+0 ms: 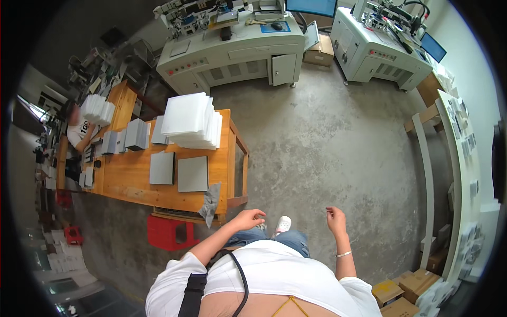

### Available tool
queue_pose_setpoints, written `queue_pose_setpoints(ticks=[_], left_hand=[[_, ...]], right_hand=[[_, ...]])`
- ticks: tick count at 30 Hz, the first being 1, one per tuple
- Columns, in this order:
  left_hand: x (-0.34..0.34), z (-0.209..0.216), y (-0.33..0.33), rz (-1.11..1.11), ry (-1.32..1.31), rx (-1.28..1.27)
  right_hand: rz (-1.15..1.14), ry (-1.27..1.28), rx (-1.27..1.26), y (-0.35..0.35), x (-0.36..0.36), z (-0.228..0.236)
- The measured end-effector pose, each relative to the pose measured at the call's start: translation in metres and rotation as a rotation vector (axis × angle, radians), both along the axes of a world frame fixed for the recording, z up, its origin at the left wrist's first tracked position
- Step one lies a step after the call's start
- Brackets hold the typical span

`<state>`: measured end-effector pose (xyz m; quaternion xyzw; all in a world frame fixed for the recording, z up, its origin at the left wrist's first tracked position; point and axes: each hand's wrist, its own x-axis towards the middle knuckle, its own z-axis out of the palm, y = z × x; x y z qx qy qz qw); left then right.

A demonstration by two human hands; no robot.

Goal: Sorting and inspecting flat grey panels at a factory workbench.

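My left hand [249, 218] hangs over the floor just right of the wooden table's [198, 198] near corner, empty, with fingers loosely bent and apart. My right hand [336, 219] is raised over bare concrete, its fingers loosely curled and nothing visible in it. Neither hand touches anything. Closest to the left hand is a crumpled grey cloth or sheet [210, 205] drooping over the table edge. Two flat grey boxes [193, 174] lie behind it. Beyond them rises a tall stack of white sheets or trays [185, 119].
A red stool [170, 232] stands under the table's near side. Another person [78, 129] sits at the table's far left. Machine cabinets [232, 66] line the back. On the right is a white-topped bench [453, 158], with cardboard boxes [417, 282] at the lower right.
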<state>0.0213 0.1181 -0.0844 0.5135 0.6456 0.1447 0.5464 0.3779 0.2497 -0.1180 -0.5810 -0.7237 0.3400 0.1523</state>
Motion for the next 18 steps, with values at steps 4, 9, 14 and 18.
queue_pose_setpoints(ticks=[4,9,14,18], left_hand=[[-0.007,0.000,0.048,0.098,0.125,-0.003],[-0.050,0.006,0.107,0.686,-0.127,0.053],[-0.082,-0.006,0.190,0.919,-0.205,-0.060],[-0.101,-0.026,0.301,0.926,-0.394,-0.172]], right_hand=[[-0.073,0.054,-0.056,0.082,0.003,-0.023],[0.065,0.188,-0.140,0.167,-0.083,-0.021],[0.565,0.166,-0.166,0.248,-0.179,-0.013],[0.507,0.223,-0.243,0.341,-0.217,-0.013]])
